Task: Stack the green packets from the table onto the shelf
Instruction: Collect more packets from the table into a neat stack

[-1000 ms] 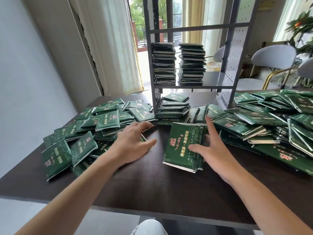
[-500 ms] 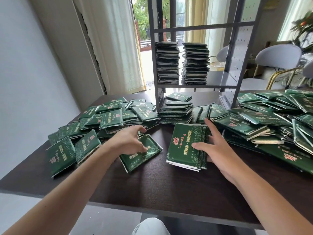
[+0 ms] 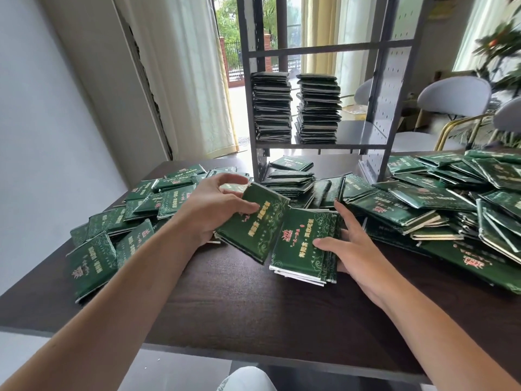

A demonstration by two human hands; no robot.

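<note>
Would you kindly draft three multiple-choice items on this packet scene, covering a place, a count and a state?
1. Where is the right hand?
A. on the small pile at the table's middle
B. on the shelf
C. on a chair

2. How many stacks stand on the shelf?
A. one
B. two
C. four

3. What is the left hand doing?
A. resting flat, holding nothing
B. pointing at the window
C. holding a green packet lifted and tilted

Answers: 1 A, its fingers lie along that pile's right edge; 2 B, two side by side; 3 C, thumb on the packet's face.
</note>
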